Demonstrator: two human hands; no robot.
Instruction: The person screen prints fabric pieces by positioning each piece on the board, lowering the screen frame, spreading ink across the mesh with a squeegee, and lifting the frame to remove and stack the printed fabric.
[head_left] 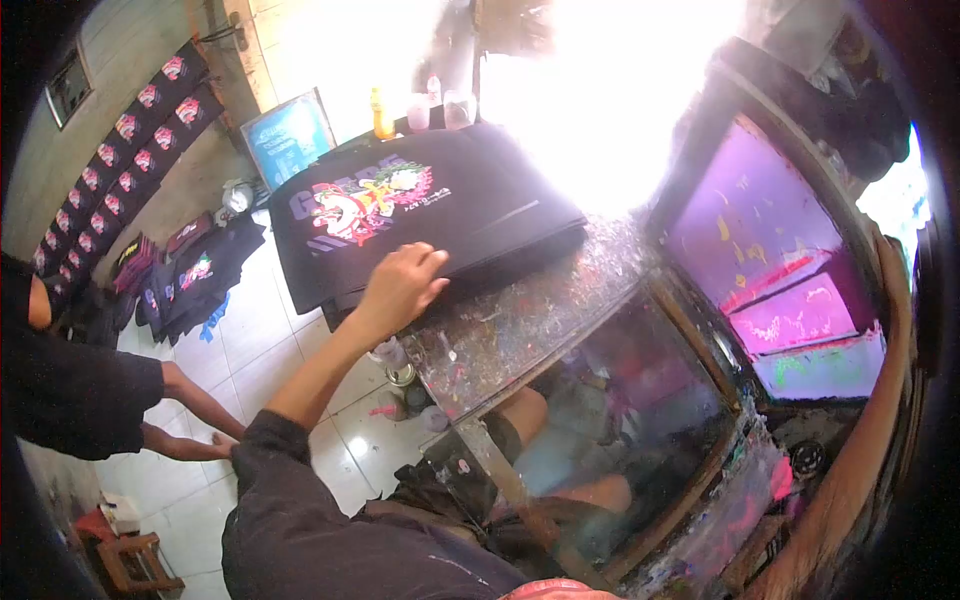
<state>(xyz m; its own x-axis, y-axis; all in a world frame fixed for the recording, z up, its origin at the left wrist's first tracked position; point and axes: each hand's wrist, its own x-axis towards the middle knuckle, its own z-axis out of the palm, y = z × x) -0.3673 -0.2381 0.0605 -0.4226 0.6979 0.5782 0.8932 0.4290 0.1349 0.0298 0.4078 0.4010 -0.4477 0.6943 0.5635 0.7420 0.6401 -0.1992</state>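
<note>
My left hand (402, 285) is over the near edge of a stack of black fabric pieces (500, 190), its fingers loosely bent and apart, with nothing visible in them. The top piece carries a colourful print (370, 200) with red, white, yellow and green figures and purple lettering. On the far right, my right hand (888, 262) grips the outer edge of a tilted screen printing frame (690, 165). Pink, purple and green patches show on its mesh. A glass-topped work surface (640, 400) in a worn wooden surround lies before me.
Beyond the stack stand a yellow bottle (382, 115) and plastic cups (458, 110), beside a blue framed screen (288, 135). Printed black pieces (125, 150) hang along the left wall; others (190, 280) lie on the floor. Another person (80, 390) is at left. A wooden stool (135, 560) stands lower left.
</note>
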